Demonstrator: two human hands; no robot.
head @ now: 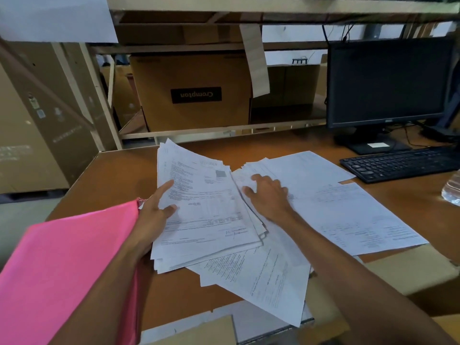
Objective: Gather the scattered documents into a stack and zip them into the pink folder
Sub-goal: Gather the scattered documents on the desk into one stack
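Observation:
A thick stack of printed documents lies lifted at its left edge over the brown desk. My left hand grips that edge, thumb on top and fingers beneath. More loose sheets are spread to the right and toward me, one hanging over the desk's front edge. My right hand rests on those sheets with fingers spread and slightly bent. The pink folder sits at the lower left, under my left forearm; its zip is not visible.
A black monitor and a black keyboard occupy the desk's right rear. A clear plastic bottle shows at the right edge. A shelf behind holds a cardboard box. Large cartons stand on the left.

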